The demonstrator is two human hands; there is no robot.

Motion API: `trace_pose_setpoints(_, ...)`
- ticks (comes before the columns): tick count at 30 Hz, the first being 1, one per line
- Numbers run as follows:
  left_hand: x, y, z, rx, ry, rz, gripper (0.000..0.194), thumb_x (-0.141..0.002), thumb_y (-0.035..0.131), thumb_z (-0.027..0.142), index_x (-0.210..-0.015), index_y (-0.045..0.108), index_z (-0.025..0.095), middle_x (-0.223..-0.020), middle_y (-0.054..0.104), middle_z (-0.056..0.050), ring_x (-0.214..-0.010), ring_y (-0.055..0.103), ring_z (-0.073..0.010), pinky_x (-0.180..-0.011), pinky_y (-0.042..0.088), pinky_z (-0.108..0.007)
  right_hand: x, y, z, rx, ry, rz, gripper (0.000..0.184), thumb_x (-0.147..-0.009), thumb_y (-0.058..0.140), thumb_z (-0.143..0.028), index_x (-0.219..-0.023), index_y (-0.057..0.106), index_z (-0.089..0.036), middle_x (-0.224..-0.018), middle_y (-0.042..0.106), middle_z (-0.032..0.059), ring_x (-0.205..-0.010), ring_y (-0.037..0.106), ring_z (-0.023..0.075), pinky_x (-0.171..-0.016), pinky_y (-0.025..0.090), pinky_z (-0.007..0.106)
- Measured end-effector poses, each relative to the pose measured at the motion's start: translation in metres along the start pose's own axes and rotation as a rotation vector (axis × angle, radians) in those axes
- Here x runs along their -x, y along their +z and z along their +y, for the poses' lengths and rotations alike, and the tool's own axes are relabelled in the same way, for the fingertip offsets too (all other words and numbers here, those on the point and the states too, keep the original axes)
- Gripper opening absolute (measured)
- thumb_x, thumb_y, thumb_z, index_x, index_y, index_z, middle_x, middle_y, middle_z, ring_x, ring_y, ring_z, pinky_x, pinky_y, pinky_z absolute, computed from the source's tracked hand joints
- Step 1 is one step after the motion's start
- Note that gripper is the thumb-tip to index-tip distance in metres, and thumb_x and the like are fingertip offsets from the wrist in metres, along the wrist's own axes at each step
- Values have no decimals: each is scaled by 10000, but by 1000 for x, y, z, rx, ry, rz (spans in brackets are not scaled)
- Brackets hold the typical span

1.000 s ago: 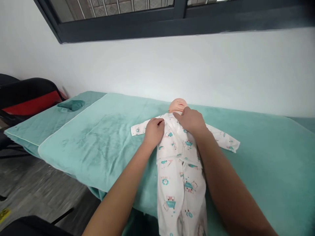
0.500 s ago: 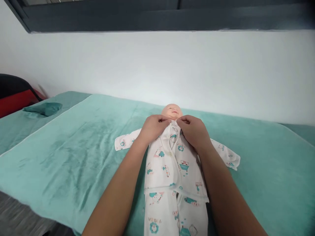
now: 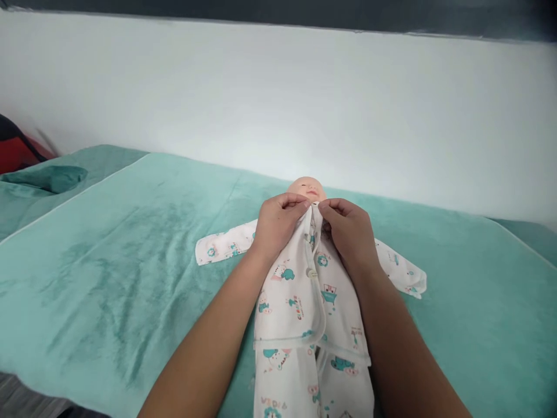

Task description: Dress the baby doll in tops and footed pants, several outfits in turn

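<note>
A baby doll lies on its back, dressed in a white baby shirt with teal and pink prints and matching trousers. Just below the doll's chin, my left hand pinches one front edge of the shirt near the collar. My right hand pinches the opposite edge, close beside it. The two collar edges stand slightly lifted with a narrow gap between them. Lower on the chest, a small fastener shows on the front edge. Both sleeves stretch outward, and my fingers partly hide the collar.
A teal plush cover with wrinkles on the left spreads beneath the doll. Behind it rises a white wall with a dark frame above. A teal cloth bundle and a red and black object are at the far left.
My hands have lifted the collar edges slightly and shifted a little right. The shirt's left front panel is drawn further over the middle. The camera view has tilted somewhat downward.
</note>
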State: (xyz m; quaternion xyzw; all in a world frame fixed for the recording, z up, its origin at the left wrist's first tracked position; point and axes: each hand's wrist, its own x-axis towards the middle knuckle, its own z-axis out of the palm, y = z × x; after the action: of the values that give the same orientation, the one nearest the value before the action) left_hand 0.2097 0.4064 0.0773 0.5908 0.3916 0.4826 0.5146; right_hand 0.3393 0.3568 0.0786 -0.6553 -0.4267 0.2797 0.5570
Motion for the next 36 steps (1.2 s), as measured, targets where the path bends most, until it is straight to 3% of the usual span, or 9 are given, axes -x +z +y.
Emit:
trace_pose_setpoints(7,-1,-4,-3,56,-36,-61,103,-804,693,213,-858,762,157,-940,769,-56,-879,675,-180,-856,510,-306,5,0,0,-42,9,-2,165,-758,671,-355,-793,710,-198,-645,581,-24,-580,486,118,-540,365,253)
trace_pose_setpoints(14,-1,-3,-4,65,-25,-115,119,-816,678,223,-876,759,160,-937,764,-50,-897,672,-179,-836,509,-301,13,-4,9,-16,-67,45,160,-767,685,-344,-813,729,-197,-743,663,-5,-685,556,139,-684,432,282)
trace_pose_setpoints(20,-2,-4,-7,9,3,-145,110,-819,669,229,-857,751,165,-932,756,-43,-892,660,-173,-842,500,-302,12,-5,17,-114,-72,28,147,-769,699,-337,-828,727,-205,-756,686,-6,-677,569,142,-669,444,285)
trace_pose_setpoints(26,-1,-4,-4,40,-27,-170,94,-827,644,208,-857,725,171,-966,748,-43,-900,656,-168,-856,494,-307,14,-4,14,-14,-139,42,156,-779,706,-336,-845,762,-206,-866,741,17,-818,643,182,-795,478,326)
trace_pose_setpoints(32,-3,-4,-5,1,-27,-226,97,-837,637,228,-869,708,168,-929,727,-38,-875,643,-164,-820,482,-301,14,-5,11,60,-148,54,164,-790,701,-340,-864,775,-213,-890,753,21,-839,656,200,-805,485,346)
trace_pose_setpoints(36,-3,-5,-7,-75,23,-222,151,-871,615,307,-900,696,182,-948,719,-33,-901,635,-169,-828,470,-306,15,-3,7,152,-264,11,119,-819,672,-304,-836,750,-215,-921,736,18,-857,640,191,-813,473,342)
